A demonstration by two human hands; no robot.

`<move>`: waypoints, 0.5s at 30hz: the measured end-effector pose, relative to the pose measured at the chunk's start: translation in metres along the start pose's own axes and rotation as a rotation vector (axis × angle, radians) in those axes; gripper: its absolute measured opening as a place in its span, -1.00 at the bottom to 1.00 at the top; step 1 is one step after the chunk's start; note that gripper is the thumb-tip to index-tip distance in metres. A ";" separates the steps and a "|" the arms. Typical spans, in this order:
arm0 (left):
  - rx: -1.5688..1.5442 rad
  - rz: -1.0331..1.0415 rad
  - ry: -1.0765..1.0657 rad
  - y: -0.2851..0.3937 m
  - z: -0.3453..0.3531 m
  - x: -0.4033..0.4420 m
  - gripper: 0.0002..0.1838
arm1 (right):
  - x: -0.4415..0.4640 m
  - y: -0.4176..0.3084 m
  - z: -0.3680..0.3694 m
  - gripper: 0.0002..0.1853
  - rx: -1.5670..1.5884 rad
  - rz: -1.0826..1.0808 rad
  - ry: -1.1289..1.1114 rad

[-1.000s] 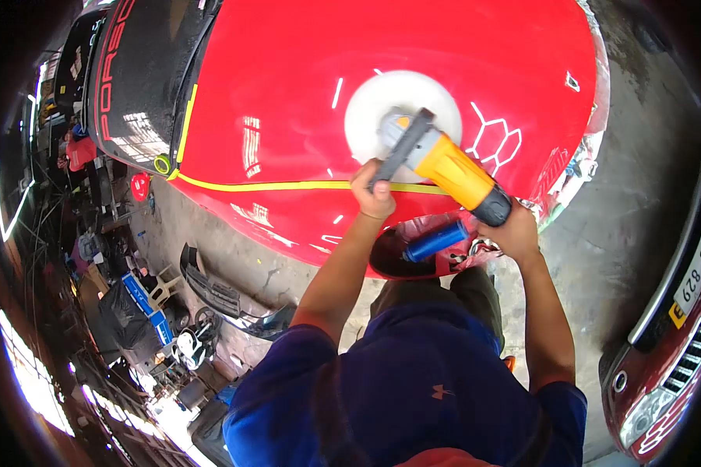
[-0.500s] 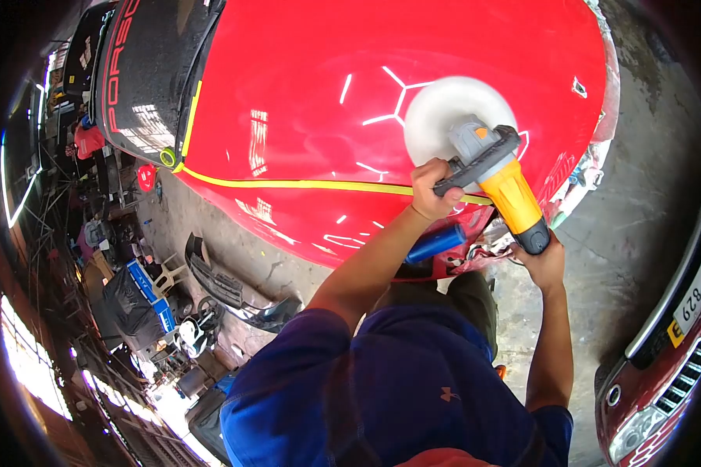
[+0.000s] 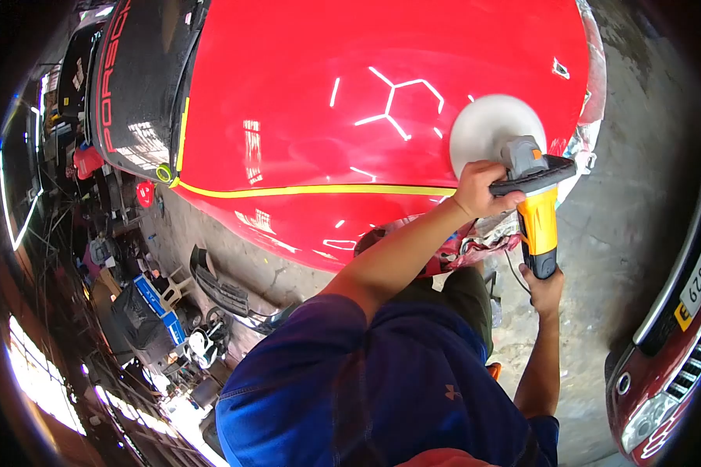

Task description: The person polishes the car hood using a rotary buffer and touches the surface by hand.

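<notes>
A yellow and black car polisher (image 3: 539, 218) is in both my hands. My left hand (image 3: 484, 189) wraps round its black front handle, near the polisher's head. My right hand (image 3: 544, 289) grips the dark rear end of its body, where a cord hangs down. The round white polishing pad (image 3: 494, 132) lies against the glossy red car hood (image 3: 304, 93), close to its front end. Yellow masking tape (image 3: 311, 189) runs along the hood's edge, ending near my left wrist.
Crumpled covering (image 3: 487, 241) hangs at the car's front. Another dark red car (image 3: 670, 381) stands at the right. A detached black bumper part (image 3: 218, 288) lies on the concrete floor at the left. Dark sheeting (image 3: 144, 93) covers the windshield area.
The polisher has moved right and slightly down, toward the hood's front end, with both hands still on it. The blue cylinder below my left forearm is no longer visible.
</notes>
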State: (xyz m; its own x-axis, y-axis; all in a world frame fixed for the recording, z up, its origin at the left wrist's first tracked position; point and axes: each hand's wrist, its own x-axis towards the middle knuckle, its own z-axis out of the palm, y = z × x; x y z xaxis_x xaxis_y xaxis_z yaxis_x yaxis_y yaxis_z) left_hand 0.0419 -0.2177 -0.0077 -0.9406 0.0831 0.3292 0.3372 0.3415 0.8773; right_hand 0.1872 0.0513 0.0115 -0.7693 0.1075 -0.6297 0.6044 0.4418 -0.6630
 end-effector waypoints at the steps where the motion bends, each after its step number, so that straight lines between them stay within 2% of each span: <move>1: 0.006 -0.011 -0.036 0.004 0.006 0.004 -0.32 | -0.005 0.010 0.002 -0.50 0.047 0.024 -0.007; 3: 0.019 -0.033 -0.111 0.014 0.017 0.011 -0.35 | -0.017 0.021 0.006 -0.53 0.144 0.073 -0.020; 4: 0.068 -0.052 -0.156 0.020 0.021 0.015 -0.38 | -0.025 0.022 0.009 -0.63 0.119 0.117 -0.011; 7: 0.129 -0.033 -0.157 0.036 0.032 0.021 -0.37 | -0.048 0.019 0.022 -0.66 0.271 0.243 -0.042; 8: 0.144 -0.051 -0.179 0.039 0.032 0.018 -0.36 | -0.055 0.023 0.030 -0.67 0.284 0.212 -0.024; 15: 0.238 -0.114 -0.197 0.072 -0.036 -0.006 -0.47 | -0.098 0.001 0.062 -0.64 0.360 0.232 -0.167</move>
State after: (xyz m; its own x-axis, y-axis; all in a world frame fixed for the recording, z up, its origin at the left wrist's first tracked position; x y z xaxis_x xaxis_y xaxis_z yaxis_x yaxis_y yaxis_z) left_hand 0.0730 -0.2268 0.0662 -0.9691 0.2034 0.1395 0.2327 0.5661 0.7908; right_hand 0.2760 -0.0142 0.0478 -0.5793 0.0087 -0.8150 0.8128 0.0818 -0.5768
